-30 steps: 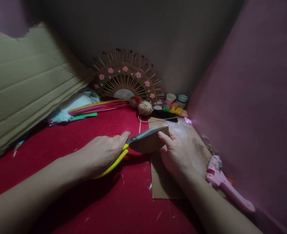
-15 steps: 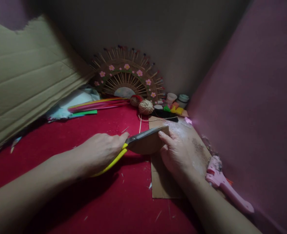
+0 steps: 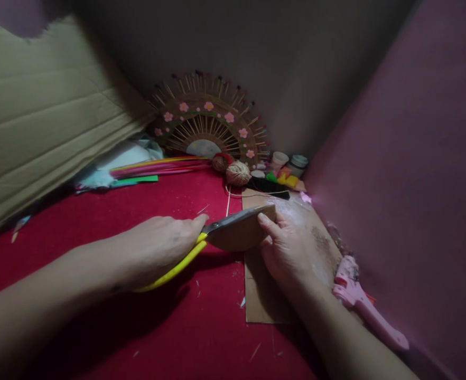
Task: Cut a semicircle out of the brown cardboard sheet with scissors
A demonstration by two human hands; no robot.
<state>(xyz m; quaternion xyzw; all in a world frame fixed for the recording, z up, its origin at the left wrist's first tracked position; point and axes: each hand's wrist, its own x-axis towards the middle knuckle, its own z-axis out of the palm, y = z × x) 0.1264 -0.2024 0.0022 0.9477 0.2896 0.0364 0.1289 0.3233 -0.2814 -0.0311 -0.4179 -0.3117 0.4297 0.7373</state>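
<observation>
Across the near and middle part of the scene spread a red cloth (image 3: pixel 201 338), with a large creased cardboard sheet (image 3: pixel 38 105) slanting over its left side and a pink wall (image 3: pixel 407 132) on the right. At the far side, an upright brown fan (image 3: pixel 217 105) carried pink flowers and a fringe of thin sticks. A flat brown board (image 3: pixel 264 306) lay on the cloth towards the right, partly under the right hand (image 3: pixel 286 250). That hand's thumb and fingers were closed on the right end of a curved brown piece (image 3: pixel 239 237), the thumb on its near face. The left hand (image 3: pixel 165 237) was curled around the yellow handles of the scissors (image 3: pixel 216 225); most of its fingers were hidden, so their exact bend could not be told. The 2 blades stood nearly together along the piece's upper edge, above the cloth and the board. A pink glue gun (image 3: pixel 370 309) lay right of the right hand. Farther off, long coloured strips (image 3: pixel 161 167) lay left of 2 yarn balls (image 3: pixel 238 173). Right of these stood a pale cup (image 3: pixel 279 160) and a lidded jar (image 3: pixel 297 165), with small coloured lumps (image 3: pixel 287 180) just in front.
</observation>
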